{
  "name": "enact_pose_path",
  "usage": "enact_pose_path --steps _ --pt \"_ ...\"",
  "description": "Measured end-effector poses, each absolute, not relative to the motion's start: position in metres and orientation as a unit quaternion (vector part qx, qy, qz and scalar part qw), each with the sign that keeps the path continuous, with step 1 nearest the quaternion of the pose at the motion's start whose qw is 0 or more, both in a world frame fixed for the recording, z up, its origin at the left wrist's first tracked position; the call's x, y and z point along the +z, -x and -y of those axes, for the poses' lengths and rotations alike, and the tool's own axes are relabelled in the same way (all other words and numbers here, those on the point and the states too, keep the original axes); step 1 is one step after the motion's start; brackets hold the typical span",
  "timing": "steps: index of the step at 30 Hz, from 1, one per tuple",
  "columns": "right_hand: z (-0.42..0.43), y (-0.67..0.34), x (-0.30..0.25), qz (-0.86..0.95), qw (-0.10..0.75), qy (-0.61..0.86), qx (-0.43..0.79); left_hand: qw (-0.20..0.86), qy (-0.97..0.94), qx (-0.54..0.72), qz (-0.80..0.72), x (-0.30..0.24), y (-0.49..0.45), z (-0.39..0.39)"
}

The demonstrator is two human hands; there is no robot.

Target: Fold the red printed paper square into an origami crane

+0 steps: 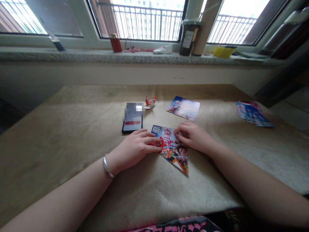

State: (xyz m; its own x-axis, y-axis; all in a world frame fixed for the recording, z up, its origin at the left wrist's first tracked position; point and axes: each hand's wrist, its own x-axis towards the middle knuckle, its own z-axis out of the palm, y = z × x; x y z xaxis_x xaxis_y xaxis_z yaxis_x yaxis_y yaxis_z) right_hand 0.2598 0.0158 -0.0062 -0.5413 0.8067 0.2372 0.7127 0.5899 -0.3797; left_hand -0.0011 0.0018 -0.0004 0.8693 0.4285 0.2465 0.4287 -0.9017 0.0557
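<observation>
A colourful printed paper, folded into a triangle, lies on the tan table cover in front of me. My left hand, with a silver bracelet at the wrist, presses its fingertips on the paper's left edge. My right hand pinches the paper's upper right edge with bent fingers. A dark phone with a lit screen lies just beyond my left hand. A small folded paper figure sits behind the phone.
A flat printed sheet lies beyond my right hand, and a stack of similar sheets at the far right. The stone windowsill holds a red cup, a dark jar, a cardboard tube and a yellow box.
</observation>
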Motion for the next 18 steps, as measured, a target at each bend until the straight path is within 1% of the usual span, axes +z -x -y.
enact_pose_path --steps 5,10,14,18 --pt "-0.0153 -0.2591 -0.0076 0.822 0.245 0.488 0.163 0.019 0.955 -0.16 0.25 0.0011 0.0012 -0.0009" --pt "-0.0148 -0.2608 -0.0079 0.79 0.293 0.513 0.165 -0.008 0.939 -0.185 0.289 -0.002 0.0006 -0.0009" --pt "-0.0149 -0.2619 -0.0092 0.798 0.29 0.506 0.156 -0.019 0.938 -0.174 0.3 -0.0034 -0.0004 -0.0007" --pt "-0.0162 -0.2613 -0.0112 0.82 0.251 0.499 0.126 -0.027 0.946 -0.158 0.282 -0.0046 -0.0004 -0.0012"
